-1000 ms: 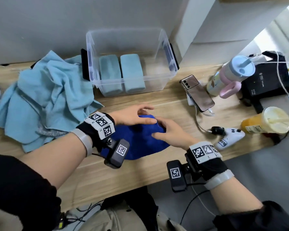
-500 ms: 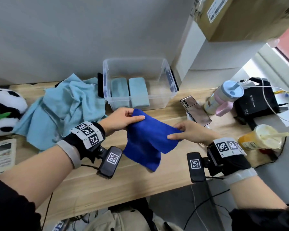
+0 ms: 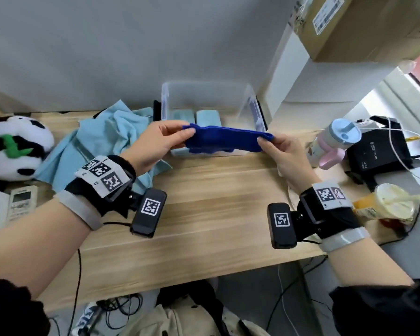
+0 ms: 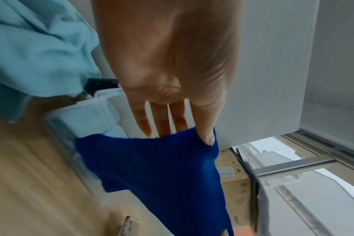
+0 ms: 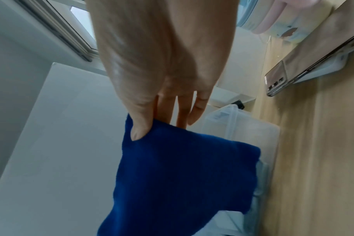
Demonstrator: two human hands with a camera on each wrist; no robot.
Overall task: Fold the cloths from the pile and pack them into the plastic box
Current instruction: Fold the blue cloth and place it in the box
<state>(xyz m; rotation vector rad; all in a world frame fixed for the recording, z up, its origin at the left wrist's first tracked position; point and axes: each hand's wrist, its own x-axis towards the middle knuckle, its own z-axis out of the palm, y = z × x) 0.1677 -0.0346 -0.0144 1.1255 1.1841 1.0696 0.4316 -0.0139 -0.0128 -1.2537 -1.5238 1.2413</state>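
- Pinching the dark blue cloth [image 3: 224, 140] at each end, my left hand [image 3: 153, 144] and right hand [image 3: 285, 155] hold it stretched in the air at mid-frame, in front of the plastic box [image 3: 210, 117].
- Two folded light blue cloths [image 3: 207, 120] already lie side by side in the box.
- Left to do, I judge: fold and pack this blue one, then the light blue pile [image 3: 102, 139] at left of centre.
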